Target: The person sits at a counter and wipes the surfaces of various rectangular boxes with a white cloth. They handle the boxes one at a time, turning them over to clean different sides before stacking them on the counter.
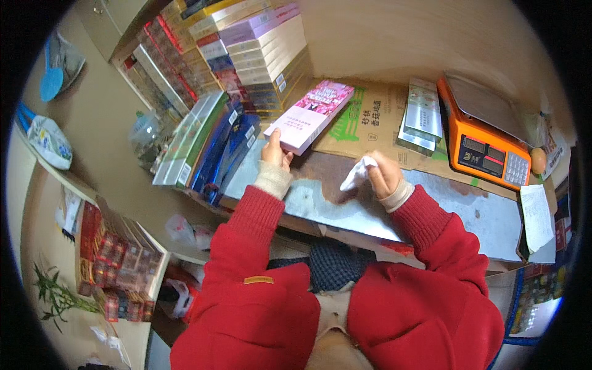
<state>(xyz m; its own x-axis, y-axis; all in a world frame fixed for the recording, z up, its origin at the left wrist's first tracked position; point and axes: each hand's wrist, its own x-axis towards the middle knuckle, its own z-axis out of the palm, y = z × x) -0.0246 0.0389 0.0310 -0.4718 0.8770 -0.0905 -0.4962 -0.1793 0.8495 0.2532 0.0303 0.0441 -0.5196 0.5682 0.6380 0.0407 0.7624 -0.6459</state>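
My left hand (274,151) grips the near end of a long, flat pink and white box (311,117). The box bears writing and a flower-like pink print on its far half. In my right hand (385,173) is a bunched white cloth or tissue (358,173), held apart from the box above the worn metal counter top (319,201). Under the box's far end lies a flattened cardboard sheet (384,120) with green print and writing.
Tall stacks of flat cartons (259,55) rise behind my left hand. Green and blue cartons (194,143) lean nearer. Two pale boxes (422,115) lie beside an orange weighing scale (485,134) at the right. An egg (538,160) and a paper slip (536,217) are further right.
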